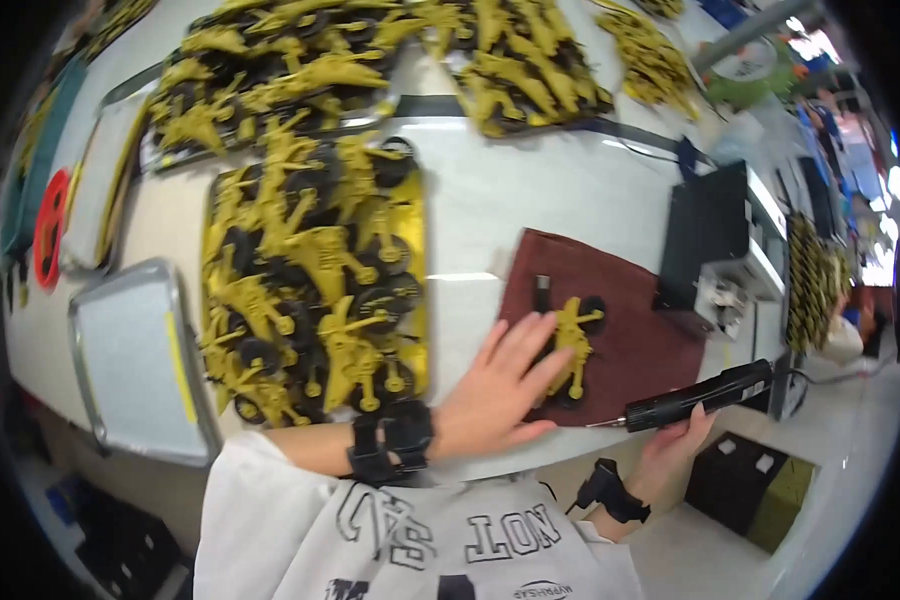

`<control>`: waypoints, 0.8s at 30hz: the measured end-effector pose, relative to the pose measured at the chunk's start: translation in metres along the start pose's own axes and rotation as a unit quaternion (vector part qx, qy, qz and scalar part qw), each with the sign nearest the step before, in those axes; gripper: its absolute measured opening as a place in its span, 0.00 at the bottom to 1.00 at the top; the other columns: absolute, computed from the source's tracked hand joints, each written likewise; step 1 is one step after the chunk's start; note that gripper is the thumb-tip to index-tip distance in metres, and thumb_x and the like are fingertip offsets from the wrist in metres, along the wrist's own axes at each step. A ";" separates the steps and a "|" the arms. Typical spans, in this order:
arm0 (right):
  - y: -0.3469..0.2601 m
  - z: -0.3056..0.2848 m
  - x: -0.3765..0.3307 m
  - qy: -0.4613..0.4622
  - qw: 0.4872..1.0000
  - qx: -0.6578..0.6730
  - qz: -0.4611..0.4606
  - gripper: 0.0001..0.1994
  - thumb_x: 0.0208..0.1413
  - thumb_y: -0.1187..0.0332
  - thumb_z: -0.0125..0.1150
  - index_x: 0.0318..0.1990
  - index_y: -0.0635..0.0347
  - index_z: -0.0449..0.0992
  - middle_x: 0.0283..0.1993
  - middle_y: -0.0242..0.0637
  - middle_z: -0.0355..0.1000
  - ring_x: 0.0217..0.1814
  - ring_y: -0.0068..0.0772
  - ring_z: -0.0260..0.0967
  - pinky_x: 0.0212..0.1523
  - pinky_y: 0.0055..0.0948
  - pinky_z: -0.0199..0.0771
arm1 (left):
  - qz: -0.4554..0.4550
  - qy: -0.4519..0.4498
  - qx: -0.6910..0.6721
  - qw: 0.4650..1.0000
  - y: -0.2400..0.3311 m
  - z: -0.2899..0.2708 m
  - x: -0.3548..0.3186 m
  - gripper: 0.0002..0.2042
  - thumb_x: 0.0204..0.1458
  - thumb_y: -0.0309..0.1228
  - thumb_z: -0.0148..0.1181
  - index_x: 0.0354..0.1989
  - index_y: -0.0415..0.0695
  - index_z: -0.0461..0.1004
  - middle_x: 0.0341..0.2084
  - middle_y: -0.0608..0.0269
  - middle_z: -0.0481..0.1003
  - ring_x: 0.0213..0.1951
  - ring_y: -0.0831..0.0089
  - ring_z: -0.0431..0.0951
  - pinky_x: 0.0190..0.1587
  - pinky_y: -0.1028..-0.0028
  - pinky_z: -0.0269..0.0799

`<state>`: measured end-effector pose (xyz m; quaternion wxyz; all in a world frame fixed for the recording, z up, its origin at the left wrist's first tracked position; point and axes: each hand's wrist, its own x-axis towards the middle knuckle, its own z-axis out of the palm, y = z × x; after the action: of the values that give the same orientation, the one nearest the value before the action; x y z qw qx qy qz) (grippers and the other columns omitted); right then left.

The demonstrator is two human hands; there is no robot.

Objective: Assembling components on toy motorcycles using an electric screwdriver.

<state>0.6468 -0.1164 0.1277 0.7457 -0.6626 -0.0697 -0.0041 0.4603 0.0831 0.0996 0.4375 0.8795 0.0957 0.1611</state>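
Observation:
A yellow toy motorcycle with black wheels (575, 340) lies on a dark red cloth (620, 280). My left hand (500, 380) reaches over the cloth's left side, fingers stretched out, the fingertips at the toy's near left side. Whether they touch it I cannot tell. A black electric screwdriver (695, 397) is in my right hand (675, 440), its thin bit pointing left above the cloth's near edge. Beyond my left fingertips, a small black piece (541, 293) lies on the cloth.
Left of the cloth, a yellow tray (417, 230) is heaped with similar yellow and black toys. More heaped toys (300, 75) line the back. An empty grey tray (135, 360) sits at far left. A black box-shaped device (705, 240) and a screw dispenser (722, 300) stand right of the cloth.

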 end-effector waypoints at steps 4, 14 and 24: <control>-0.037 0.038 -0.022 -0.085 0.983 0.135 -0.091 0.28 0.51 0.65 0.61 0.57 0.63 0.59 0.40 0.42 0.67 0.40 0.42 0.69 0.46 0.44 0.73 | -0.016 0.033 -0.010 0.999 -0.003 -0.004 0.001 0.44 0.37 0.41 0.70 0.63 0.39 0.54 0.64 0.40 0.46 0.64 0.43 0.49 0.64 0.49 0.45; -0.049 0.056 -0.005 -0.193 0.972 0.029 -0.133 0.38 0.50 0.70 0.60 0.67 0.65 0.46 0.40 0.40 0.65 0.44 0.35 0.66 0.49 0.38 0.67 | -0.008 0.038 0.081 0.996 0.006 -0.003 0.019 0.46 0.32 0.40 0.69 0.63 0.39 0.54 0.65 0.38 0.46 0.66 0.43 0.46 0.63 0.46 0.39; -0.046 0.060 0.003 -0.218 0.969 0.029 -0.116 0.33 0.43 0.77 0.67 0.55 0.64 0.55 0.48 0.54 0.69 0.45 0.39 0.70 0.47 0.37 0.71 | -0.026 0.010 0.071 0.997 0.005 -0.004 0.022 0.42 0.35 0.35 0.66 0.63 0.39 0.54 0.65 0.41 0.47 0.67 0.42 0.43 0.64 0.45 0.36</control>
<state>0.6393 -0.0628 0.1798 0.7260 -0.6129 -0.3069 0.0559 0.4794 0.0903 0.1100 0.3774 0.9038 0.1341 0.1511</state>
